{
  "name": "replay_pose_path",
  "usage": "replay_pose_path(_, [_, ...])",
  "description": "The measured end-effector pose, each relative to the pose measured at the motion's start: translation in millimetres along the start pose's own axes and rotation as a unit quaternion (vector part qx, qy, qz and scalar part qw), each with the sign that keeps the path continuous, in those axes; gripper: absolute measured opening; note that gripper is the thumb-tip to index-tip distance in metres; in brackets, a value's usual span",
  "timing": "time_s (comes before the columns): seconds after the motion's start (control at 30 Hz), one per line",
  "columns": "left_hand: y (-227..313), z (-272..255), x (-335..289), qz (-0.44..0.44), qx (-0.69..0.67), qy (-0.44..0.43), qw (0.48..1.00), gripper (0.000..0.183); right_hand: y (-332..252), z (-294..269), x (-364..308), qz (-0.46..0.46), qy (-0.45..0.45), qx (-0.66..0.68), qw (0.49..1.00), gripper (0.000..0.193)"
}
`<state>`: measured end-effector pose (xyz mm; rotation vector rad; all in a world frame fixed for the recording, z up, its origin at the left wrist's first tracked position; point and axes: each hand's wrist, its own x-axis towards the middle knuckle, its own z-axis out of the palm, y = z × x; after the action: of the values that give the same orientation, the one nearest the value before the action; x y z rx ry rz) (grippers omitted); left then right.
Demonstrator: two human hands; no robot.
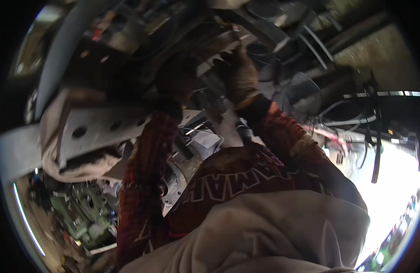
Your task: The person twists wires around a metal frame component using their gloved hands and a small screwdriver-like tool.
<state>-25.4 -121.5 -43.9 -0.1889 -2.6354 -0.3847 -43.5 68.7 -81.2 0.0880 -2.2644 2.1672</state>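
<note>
Both my arms, in red checked sleeves, reach up into dark metal machinery. My right hand [242, 75] wears a tan work glove and is beside a pale metal edge [207, 67]. Its fingers bend toward that edge and look closed, but whatever they grip is lost in shadow and blur. To the left, my left hand [177, 77] is a dark shape in deep shade under the machinery, its fingers hidden. A brownish metal part [214, 41] lies just above and between the two hands.
A grey metal beam with round holes [98, 129] runs beside my left arm, with beige cloth [78, 173] around its end. Green machine parts [84, 209] lie at lower left. Cables [351, 116] hang to the right, near a bright opening [392, 182].
</note>
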Motion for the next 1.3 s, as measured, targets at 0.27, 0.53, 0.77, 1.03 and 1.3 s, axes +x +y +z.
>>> replay_pose_path(0.27, [53, -40, 0, 0.013, -0.073, 0.088, 0.993, 0.041, 71, -57, 16, 0.002, -0.057, -0.072, 0.996, 0.047])
replay_pose_path(0.53, [178, -94, -47, -0.134, -0.206, 0.066, 0.967, 0.028, 4, -55, -89, -0.223, -0.16, 0.022, 0.961, 0.048])
replay_pose_path(0.77, [129, -135, -75, -0.044, 0.039, -0.138, 0.989, 0.017, -76, -95, -107, -0.253, -0.199, -0.241, 0.916, 0.041])
replay_pose_path(1.03, [126, -74, -79, 0.112, -0.002, 0.099, 0.989, 0.018, -79, -105, -83, -0.398, -0.336, -0.319, 0.792, 0.026])
replay_pose_path(1.3, [190, -90, -31, 0.116, 0.123, 0.063, 0.984, 0.04, -56, -134, -87, -0.178, -0.224, -0.179, 0.941, 0.025])
